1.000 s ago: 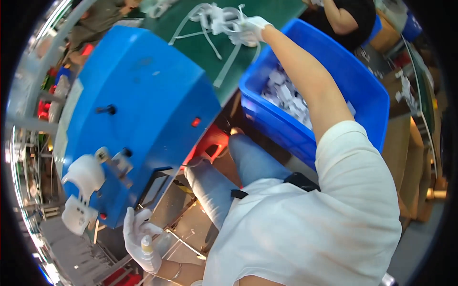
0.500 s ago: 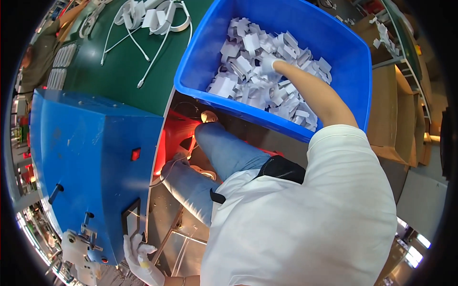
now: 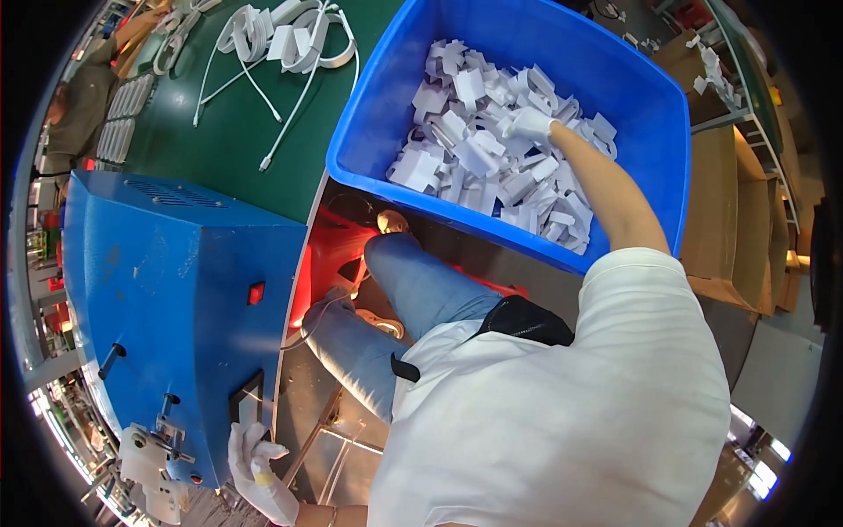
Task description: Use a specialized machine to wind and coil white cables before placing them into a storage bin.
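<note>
Loose white folded pieces (image 3: 426, 167), looking like paper or thin card, are heaped in a large blue plastic bin (image 3: 650, 176). My right hand (image 3: 529, 125), in a white glove, reaches over the bin's near side to the heap. Its fingertips merge with the white pieces, so any grip is hidden. Low on the left, my gloved left hand (image 3: 261, 474) is beside a blue metal machine (image 3: 237, 334), close to a dark-framed panel (image 3: 247, 402) on its side. The left fingers are loosely bent and apart, with nothing visible in them.
Coiled white cables (image 3: 303, 39) lie on the green tabletop (image 3: 219, 140) behind the machine. Rows of white items (image 3: 118, 132) lie near another person (image 3: 83, 114) at far left. Open cardboard boxes (image 3: 733, 228) stand right of the bin. A red stool (image 3: 329, 250) is near my legs.
My right hand has shifted right and slightly nearer, showing more above the white pieces. My left hand keeps its place by the machine. The whole view has shifted slightly.
</note>
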Demonstrator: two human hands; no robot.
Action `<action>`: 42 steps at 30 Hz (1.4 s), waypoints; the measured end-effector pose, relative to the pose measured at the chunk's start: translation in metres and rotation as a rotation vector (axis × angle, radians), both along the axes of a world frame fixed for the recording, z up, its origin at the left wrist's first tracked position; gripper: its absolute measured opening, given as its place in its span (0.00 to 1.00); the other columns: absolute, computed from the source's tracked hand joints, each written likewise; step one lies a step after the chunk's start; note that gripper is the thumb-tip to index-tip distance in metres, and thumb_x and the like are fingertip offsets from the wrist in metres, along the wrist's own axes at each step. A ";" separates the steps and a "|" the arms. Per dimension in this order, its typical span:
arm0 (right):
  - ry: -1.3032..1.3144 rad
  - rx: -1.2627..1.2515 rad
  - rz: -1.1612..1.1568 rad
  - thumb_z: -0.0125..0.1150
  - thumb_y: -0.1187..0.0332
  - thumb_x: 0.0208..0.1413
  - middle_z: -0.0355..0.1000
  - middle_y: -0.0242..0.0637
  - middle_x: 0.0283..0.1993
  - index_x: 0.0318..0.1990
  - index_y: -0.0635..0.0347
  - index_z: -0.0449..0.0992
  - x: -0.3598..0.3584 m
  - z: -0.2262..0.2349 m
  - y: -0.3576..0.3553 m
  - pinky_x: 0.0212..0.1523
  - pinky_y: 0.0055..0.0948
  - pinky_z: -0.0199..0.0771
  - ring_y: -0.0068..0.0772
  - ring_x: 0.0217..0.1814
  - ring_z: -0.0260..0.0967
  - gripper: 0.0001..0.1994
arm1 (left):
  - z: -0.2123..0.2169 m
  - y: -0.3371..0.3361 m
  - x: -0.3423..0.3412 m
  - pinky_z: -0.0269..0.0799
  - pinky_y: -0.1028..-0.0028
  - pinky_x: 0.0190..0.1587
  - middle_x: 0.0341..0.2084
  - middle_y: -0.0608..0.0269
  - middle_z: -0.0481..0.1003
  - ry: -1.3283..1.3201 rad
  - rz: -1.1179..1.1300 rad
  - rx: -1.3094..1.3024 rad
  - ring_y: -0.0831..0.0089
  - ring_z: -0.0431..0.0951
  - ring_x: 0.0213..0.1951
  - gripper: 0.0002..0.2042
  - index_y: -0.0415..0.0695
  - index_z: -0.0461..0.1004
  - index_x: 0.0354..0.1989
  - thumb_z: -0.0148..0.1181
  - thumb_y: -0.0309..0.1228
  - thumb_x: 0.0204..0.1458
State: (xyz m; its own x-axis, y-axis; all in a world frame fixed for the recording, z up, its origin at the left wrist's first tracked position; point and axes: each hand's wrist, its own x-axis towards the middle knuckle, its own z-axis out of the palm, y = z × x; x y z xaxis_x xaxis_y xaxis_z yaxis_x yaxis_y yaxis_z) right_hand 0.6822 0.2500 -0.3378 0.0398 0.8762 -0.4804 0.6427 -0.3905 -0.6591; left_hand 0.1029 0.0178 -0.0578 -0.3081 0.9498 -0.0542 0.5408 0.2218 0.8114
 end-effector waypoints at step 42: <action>0.775 1.505 0.726 0.64 0.62 0.50 0.71 0.42 0.37 0.42 0.60 0.73 -0.506 0.379 -0.108 0.38 0.35 0.71 0.46 0.38 0.70 0.15 | 0.128 -0.022 -0.060 0.71 0.75 0.43 0.34 0.58 0.76 0.238 0.785 0.634 0.75 0.73 0.36 0.12 0.33 0.74 0.43 0.49 0.20 0.51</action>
